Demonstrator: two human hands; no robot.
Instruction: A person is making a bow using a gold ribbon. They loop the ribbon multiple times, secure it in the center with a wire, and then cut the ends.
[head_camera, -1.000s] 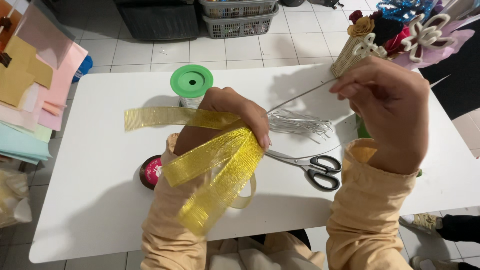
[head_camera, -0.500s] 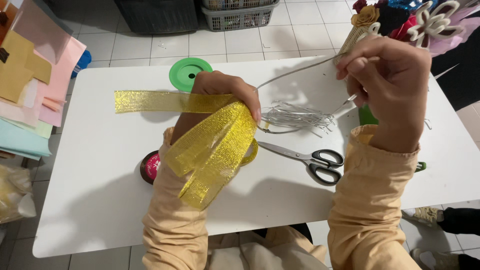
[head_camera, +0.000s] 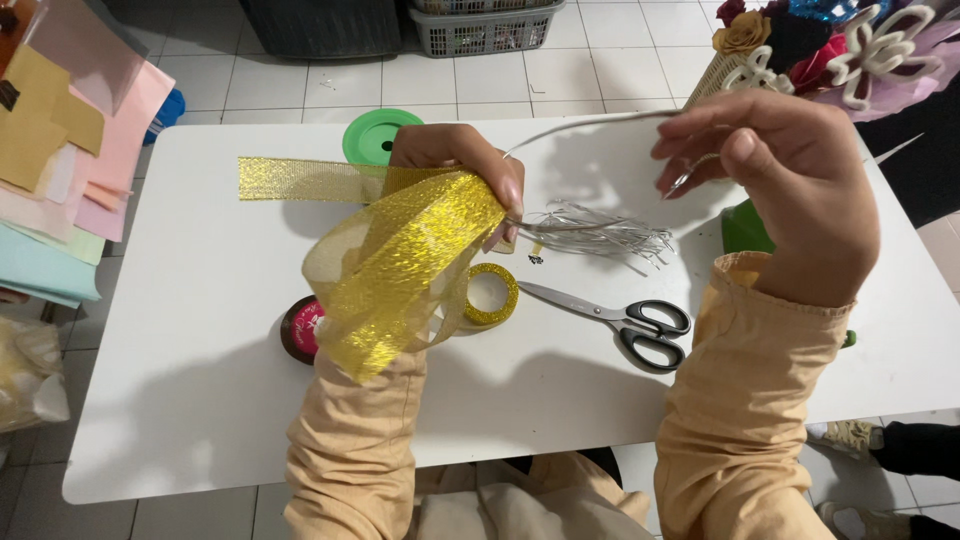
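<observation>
Left hand (head_camera: 455, 165) pinches the folded loops of gold mesh ribbon (head_camera: 400, 265) at their gathered waist, above the middle of the white bench (head_camera: 200, 420). Right hand (head_camera: 790, 185) nips a thin silver wire (head_camera: 590, 122) arching across to that pinch. Best keep the pinch tight and the wire taut while binding. The ribbon looks sheer, glittery, its tail running left. Scissors (head_camera: 625, 318) lie nearer, wire offcuts (head_camera: 600, 232) just right of the pinch.

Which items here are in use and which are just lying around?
In use: left hand pinching looped gold mesh ribbon; right hand holding thin silver wire.

Lying about: scissors, bundle of wires, gold ribbon roll, green spool, red spool, paper sheets.
</observation>
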